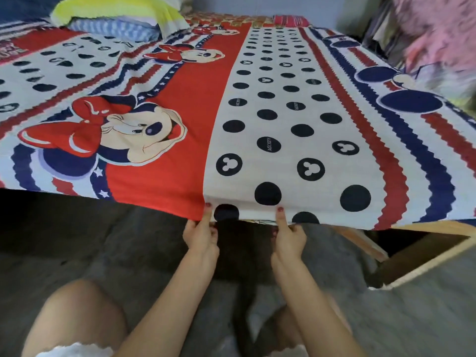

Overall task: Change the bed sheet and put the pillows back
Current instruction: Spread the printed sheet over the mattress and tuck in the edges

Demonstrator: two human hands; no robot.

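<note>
At the near edge of the bed point(401, 225), both my hands hold the hem of the bed sheet point(283, 119). My left hand point(201, 237) pinches the cloth where the red band meets the white dotted panel, thumb on top with its red nail showing and the other fingers curled under the hem. My right hand point(289, 235) pinches the white panel just beside it, between two dark dots, in the same way: thumb above, fingers tucked below. The sheet lies spread across the whole bed, its red stripe with cartoon mouse faces running toward the far edge and the dotted white panel beside it, with scalloped red and navy stripes along the right edge. At the far left corner lie the pillows point(116, 18), one yellow-green on top of a blue-and-white patterned one, resting on the sheet. Under the hem at the near right corner a pale wooden frame shows. Below my arms I see my bare knees and the grey floor point(425, 318). Something pink and blurred stands beyond the bed's right edge; I cannot tell what it is.
</note>
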